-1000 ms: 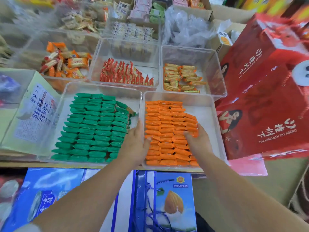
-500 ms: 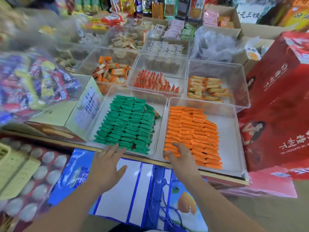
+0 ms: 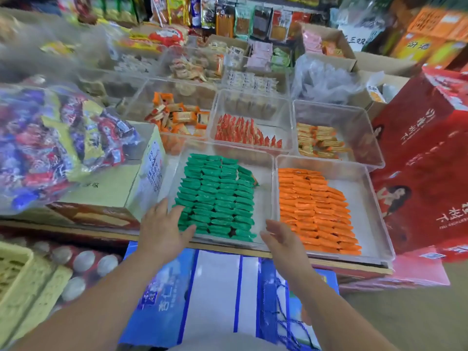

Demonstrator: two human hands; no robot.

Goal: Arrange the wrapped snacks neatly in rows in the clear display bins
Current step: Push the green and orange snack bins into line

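Orange snacks [image 3: 314, 211] beside "山楂树下" box [image 3: 430, 158]

You are facing a red gift box [image 3: 417, 158] showing 山楂树下 upside down, an orange carton [image 3: 420, 44] showing 汾酒, and a white sign [image 3: 354, 41] showing 三双, while the cardboard box label [image 3: 154, 168] is blurring beyond reading.

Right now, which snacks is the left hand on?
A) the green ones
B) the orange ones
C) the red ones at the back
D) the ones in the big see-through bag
A: the left hand lays its straight fingers on the near left edge of the green wrapped snacks, while the orange wrapped snacks lie further right.
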